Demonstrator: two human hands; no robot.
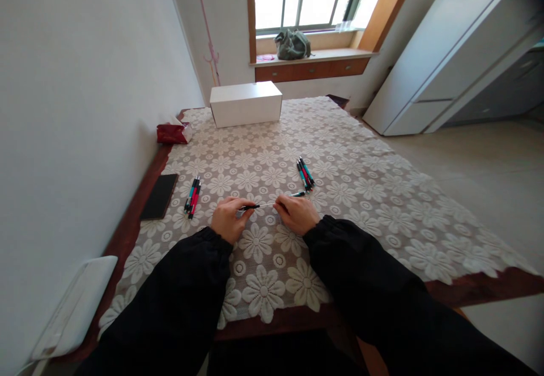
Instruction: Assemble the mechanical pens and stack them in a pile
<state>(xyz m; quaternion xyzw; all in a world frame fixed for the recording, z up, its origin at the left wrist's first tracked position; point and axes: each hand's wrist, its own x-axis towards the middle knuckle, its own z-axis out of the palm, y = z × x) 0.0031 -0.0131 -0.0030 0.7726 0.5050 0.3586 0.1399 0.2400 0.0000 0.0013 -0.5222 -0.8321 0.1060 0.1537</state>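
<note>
Above the near part of the tablecloth, my left hand (230, 218) is closed in a pinch on a short black pen part (250, 207). A thin pale pen refill (267, 204) stretches from that part to my right hand (296, 212), whose fingertips are closed on its other end. Just beyond the right knuckles shows a teal and black pen piece (298, 194); whether the hand touches it I cannot tell. Farther off to the right lies a group of teal and red pens (305, 173). Left of my left hand lie several more pens (192, 196), teal and red with black parts.
A dark flat rectangular object (159, 197) lies near the table's left edge. Toward the back are a white box (246, 105) and a red tissue pack (173, 133). A white power-strip-like object (76, 308) sits at the lower left by the wall. Flowered lace tablecloth (263, 291) covers the table.
</note>
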